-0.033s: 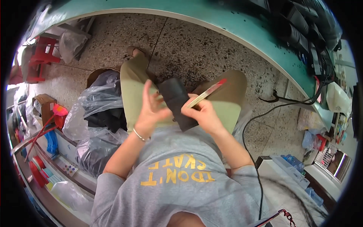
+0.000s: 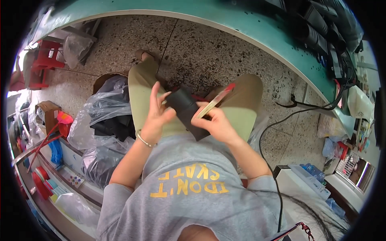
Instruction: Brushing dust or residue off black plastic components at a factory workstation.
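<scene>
A black, flat, folded piece [image 2: 185, 107], like a small pouch of leather-like material, is held over my lap, tilted with its upper end to the left. My right hand [image 2: 215, 122] is closed on its right edge and also grips a slim tool [image 2: 215, 102] with a pale golden body and a red far end. The tool's exact kind is unclear. At the piece's upper left is my left hand [image 2: 156, 114], fingers apart and thumb out. Some of its fingertips reach the piece's edge; whether they touch it is hard to tell.
A green-topped table [image 2: 241, 30] curves across the far side, with black goods [image 2: 313, 36] at its right. Clear plastic bags [image 2: 106, 104] holding black material stand left of my legs. A black cable [image 2: 263, 134] hangs on the right. Red stools [image 2: 48, 56] stand far left.
My left hand has come slightly nearer the black piece's upper left edge. The piece has turned a little, and the tool in my right hand has shifted slightly left.
</scene>
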Action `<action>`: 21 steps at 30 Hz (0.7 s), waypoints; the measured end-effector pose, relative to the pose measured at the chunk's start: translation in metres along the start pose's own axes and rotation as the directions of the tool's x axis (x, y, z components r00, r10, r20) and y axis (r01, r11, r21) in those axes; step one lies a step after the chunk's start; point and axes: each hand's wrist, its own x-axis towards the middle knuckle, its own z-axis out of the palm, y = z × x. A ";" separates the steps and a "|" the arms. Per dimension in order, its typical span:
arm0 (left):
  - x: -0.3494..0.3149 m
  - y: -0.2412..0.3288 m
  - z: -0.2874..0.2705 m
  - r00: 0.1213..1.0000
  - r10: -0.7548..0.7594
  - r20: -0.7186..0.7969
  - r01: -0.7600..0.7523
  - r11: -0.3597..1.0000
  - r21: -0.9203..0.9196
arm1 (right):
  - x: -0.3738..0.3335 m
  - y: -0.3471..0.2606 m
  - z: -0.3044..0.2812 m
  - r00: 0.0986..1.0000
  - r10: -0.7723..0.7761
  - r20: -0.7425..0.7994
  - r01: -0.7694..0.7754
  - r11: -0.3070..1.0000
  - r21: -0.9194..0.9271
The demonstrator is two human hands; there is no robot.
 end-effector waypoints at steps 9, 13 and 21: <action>-0.001 0.011 0.012 0.991 0.074 -0.108 -0.026 0.920 0.391 | 0.020 -0.036 -0.011 0.672 -0.739 -0.050 0.533 0.530 -0.660; -0.004 0.011 0.016 0.994 0.102 -0.042 -0.077 0.912 0.404 | 0.029 -0.024 0.006 0.708 -0.705 0.045 0.566 0.529 -0.632; -0.003 0.006 0.012 0.996 0.093 -0.013 -0.079 0.906 0.415 | 0.034 -0.012 0.007 0.979 -0.191 -0.076 0.194 0.981 0.029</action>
